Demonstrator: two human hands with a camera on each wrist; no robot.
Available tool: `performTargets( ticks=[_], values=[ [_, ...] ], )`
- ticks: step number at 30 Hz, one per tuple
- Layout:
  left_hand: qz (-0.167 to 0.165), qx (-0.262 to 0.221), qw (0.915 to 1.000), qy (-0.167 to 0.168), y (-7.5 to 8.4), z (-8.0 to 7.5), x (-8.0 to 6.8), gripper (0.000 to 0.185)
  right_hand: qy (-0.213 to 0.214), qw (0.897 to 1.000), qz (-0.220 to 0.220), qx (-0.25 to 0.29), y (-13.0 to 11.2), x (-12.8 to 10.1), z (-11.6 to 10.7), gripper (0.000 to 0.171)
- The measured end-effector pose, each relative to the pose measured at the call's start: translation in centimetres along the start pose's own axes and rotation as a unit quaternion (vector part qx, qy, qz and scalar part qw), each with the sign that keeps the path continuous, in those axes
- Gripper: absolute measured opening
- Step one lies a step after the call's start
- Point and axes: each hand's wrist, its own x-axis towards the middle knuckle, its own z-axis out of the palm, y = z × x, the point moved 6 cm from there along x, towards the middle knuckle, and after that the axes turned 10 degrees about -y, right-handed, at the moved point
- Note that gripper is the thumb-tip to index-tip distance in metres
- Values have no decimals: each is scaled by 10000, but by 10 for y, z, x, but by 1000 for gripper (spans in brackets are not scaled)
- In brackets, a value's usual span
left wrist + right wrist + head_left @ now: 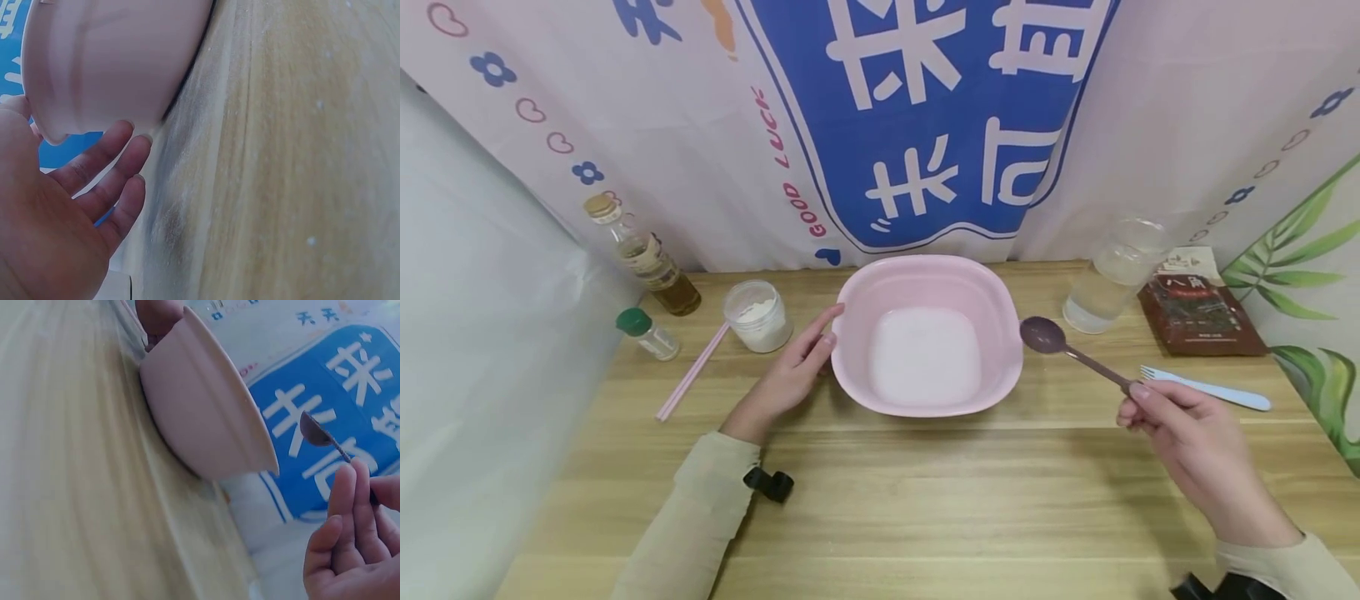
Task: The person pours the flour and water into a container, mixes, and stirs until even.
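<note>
Right hand: fingers pinch the handle end of a purple spoon, its bowl raised just right of the pink basin. Left hand: fingers straight and relaxed, tips against the basin's left wall. The basin sits mid-table and holds white powder. Left of it stand a flour jar, a pink straw and two bottles; to the right, a glass of water, a dark packet and a pale fork.
</note>
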Motion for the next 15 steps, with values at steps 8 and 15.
performTargets(
  ticks=[8, 15],
  values=[
    [-20, -28, 10000, -27, -1, 1, -2, 52, 453, 9975, 499, 197, 18, -46, -37, 37],
    [11, 35, 10000, 4, 1, -1, -1, 53, 875, 9854, 1367, -510, 32, -63, -48, 33]
  ],
)
